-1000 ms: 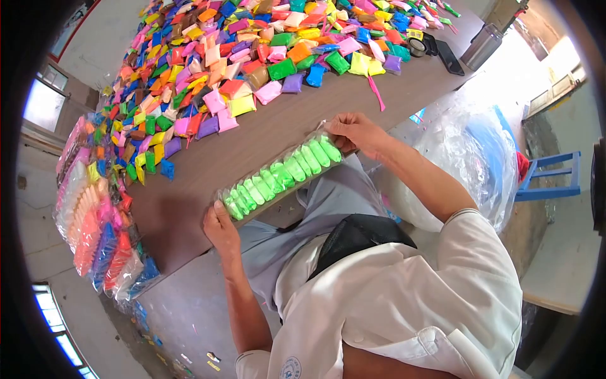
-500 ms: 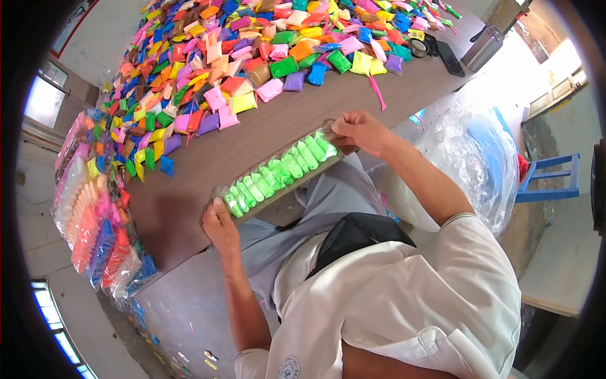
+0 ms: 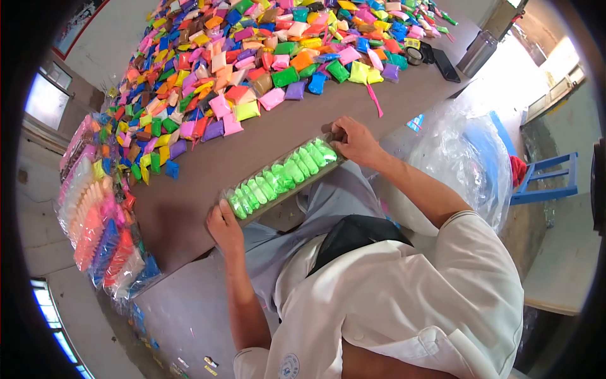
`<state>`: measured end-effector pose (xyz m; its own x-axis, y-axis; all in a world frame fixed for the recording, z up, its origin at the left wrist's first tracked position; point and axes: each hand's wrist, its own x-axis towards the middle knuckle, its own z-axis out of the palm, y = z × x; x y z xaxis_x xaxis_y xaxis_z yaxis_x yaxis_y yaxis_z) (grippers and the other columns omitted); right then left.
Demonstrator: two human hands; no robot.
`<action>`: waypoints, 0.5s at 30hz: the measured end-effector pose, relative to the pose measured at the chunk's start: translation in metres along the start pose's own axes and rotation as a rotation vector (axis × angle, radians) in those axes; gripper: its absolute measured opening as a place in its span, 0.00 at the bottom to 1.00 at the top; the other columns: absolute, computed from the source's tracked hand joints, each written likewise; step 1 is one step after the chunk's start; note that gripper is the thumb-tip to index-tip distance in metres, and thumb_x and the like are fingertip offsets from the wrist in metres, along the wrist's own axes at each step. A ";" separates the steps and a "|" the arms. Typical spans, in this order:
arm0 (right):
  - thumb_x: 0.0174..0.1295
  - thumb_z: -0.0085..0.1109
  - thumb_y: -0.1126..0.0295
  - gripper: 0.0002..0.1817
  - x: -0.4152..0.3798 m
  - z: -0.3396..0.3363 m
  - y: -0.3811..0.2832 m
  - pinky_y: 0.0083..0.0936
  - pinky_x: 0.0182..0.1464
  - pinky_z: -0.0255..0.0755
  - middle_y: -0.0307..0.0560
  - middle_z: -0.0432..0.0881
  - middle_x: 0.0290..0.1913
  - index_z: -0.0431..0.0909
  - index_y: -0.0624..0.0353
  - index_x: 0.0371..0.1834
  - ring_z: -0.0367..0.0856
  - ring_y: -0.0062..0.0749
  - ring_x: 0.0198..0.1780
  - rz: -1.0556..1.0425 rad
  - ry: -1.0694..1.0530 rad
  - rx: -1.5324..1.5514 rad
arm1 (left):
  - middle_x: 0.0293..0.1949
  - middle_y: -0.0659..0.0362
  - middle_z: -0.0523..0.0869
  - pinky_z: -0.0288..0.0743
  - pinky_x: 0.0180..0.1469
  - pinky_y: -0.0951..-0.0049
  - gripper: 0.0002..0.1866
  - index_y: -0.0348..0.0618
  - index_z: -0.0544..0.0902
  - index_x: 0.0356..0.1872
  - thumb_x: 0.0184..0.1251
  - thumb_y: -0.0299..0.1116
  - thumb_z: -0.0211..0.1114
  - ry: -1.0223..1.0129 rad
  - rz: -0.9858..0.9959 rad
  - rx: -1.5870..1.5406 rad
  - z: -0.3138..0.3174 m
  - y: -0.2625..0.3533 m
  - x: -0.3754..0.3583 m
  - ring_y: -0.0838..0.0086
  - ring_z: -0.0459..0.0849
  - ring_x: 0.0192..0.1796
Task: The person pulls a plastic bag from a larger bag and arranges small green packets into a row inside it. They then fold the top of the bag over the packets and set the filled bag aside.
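Observation:
A long clear plastic bag holding a row of several bright green packets (image 3: pixel 282 177) lies slantwise along the table's near edge. My left hand (image 3: pixel 226 228) is closed at its lower left end, the thumb up against the plastic. At the upper right end my right hand (image 3: pixel 355 141) pinches the bag's other end, fingers curled. Just what the fingertips grip is partly hidden on both sides. Beyond the bag, a large heap of small coloured packets (image 3: pixel 259 76) covers the far part of the brown table (image 3: pixel 189 211).
Bundled clear bags of coloured packets (image 3: pixel 104 234) hang at the table's left edge. A phone (image 3: pixel 446 66) and a metal flask (image 3: pixel 478 54) stand at the far right. On the right are a large clear plastic sack (image 3: pixel 454 170) and a blue stool (image 3: pixel 546 179).
My right hand has come slightly down and left, with its fingers curled in more. My left hand has shifted a little to the right. The bag stays between both hands.

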<state>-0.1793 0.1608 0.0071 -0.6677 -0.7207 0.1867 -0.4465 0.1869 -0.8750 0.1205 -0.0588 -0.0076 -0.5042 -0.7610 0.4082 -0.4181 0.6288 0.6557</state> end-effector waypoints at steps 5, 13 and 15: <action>0.52 0.62 0.76 0.13 0.003 -0.016 0.008 0.27 0.43 0.74 0.46 0.78 0.39 0.78 0.62 0.42 0.79 0.31 0.40 -0.001 0.120 0.085 | 0.24 0.45 0.75 0.64 0.36 0.52 0.22 0.32 0.74 0.24 0.75 0.40 0.52 0.048 0.035 -0.022 0.002 0.001 -0.003 0.49 0.73 0.30; 0.49 0.71 0.67 0.23 -0.037 0.016 -0.089 0.40 0.53 0.72 0.50 0.76 0.51 0.78 0.58 0.50 0.75 0.47 0.51 -0.604 0.054 -0.314 | 0.25 0.46 0.77 0.66 0.39 0.53 0.21 0.34 0.74 0.24 0.75 0.40 0.53 0.043 -0.001 -0.003 0.003 -0.001 -0.003 0.50 0.73 0.33; 0.45 0.74 0.65 0.25 -0.035 0.038 -0.101 0.38 0.53 0.72 0.49 0.76 0.52 0.79 0.56 0.49 0.75 0.46 0.51 -0.639 -0.009 -0.353 | 0.25 0.46 0.77 0.66 0.39 0.53 0.21 0.35 0.74 0.23 0.74 0.40 0.53 0.058 0.010 0.008 0.004 -0.003 -0.004 0.50 0.73 0.33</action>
<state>-0.0885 0.1417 0.0717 -0.2081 -0.7666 0.6075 -0.9139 -0.0690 -0.4000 0.1207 -0.0568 -0.0134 -0.4635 -0.7627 0.4510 -0.4192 0.6371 0.6468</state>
